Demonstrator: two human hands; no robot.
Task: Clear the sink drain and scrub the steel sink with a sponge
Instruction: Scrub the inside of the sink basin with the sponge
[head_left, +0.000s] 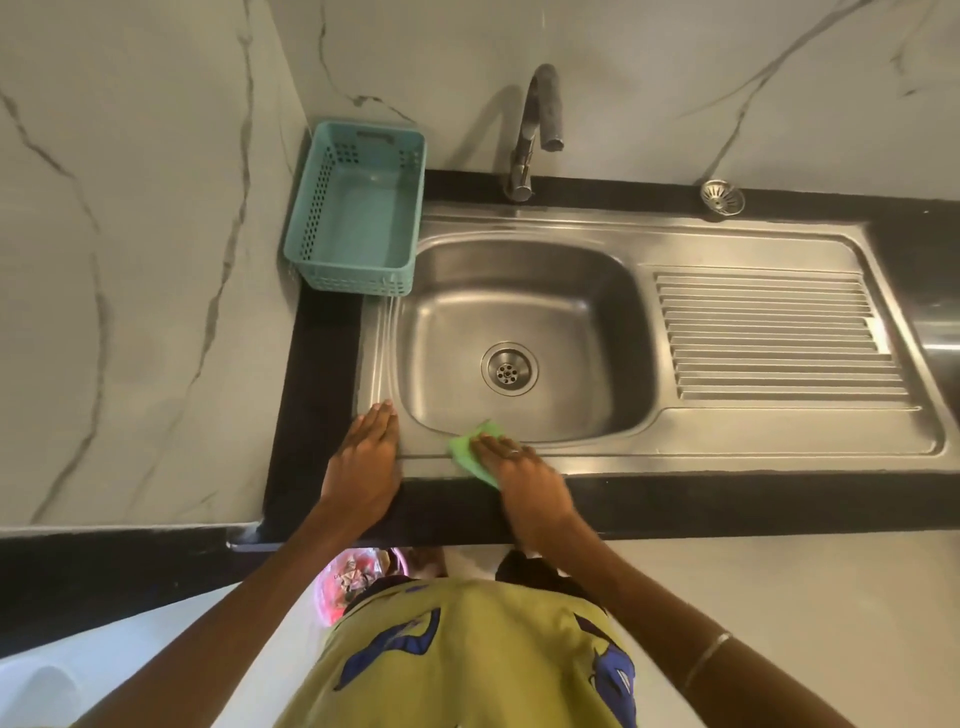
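The steel sink (519, 291) has a round drain (509, 369) in the middle of its bowl, with no strainer in it. A loose drain strainer (721, 196) lies on the black counter behind the sink, at the right. My right hand (524, 475) presses a green sponge (475, 449) flat onto the sink's near rim. My left hand (366, 465) rests flat, fingers together, on the rim's near left corner and holds nothing.
A teal perforated basket (358, 208) stands empty at the sink's back left corner. The tap (535, 130) rises behind the bowl. A ribbed drainboard (769, 332) lies right of the bowl. Below the counter edge a pink bin (343, 577) shows.
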